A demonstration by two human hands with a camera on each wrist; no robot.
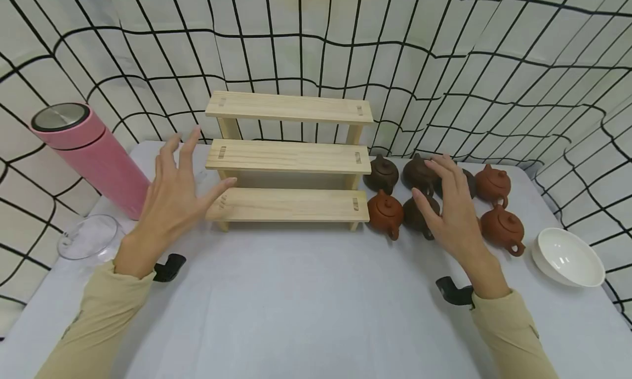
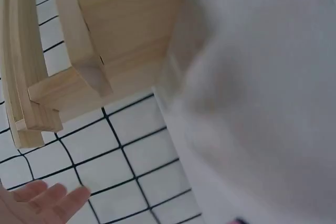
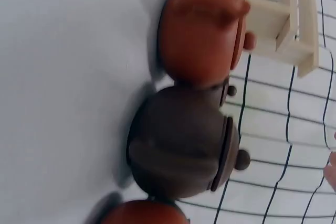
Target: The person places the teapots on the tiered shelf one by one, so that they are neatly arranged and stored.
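A three-tier wooden shelf (image 1: 288, 157) stands at the back of the white-covered table. My left hand (image 1: 170, 195) hovers at the shelf's left side, fingers spread, holding nothing; its fingertips (image 2: 73, 203) show in the left wrist view. On the right, my right hand (image 1: 454, 209) hangs over a cluster of small teapots, thumb and fingers apart. Beneath it sits a dark brown teapot (image 3: 178, 140), partly hidden in the head view. A reddish teapot (image 1: 385, 211) stands beside the shelf, a dark teapot (image 1: 381, 173) behind it. Further right are reddish teapots, one at the back (image 1: 492, 182), another in front (image 1: 501, 225).
A pink thermos (image 1: 99, 159) with a steel lid stands at the left, next to a clear glass dish (image 1: 89, 239). At the right edge sits a white bowl (image 1: 568, 256). Black wire grid (image 1: 276, 55) fences the table's back and sides.
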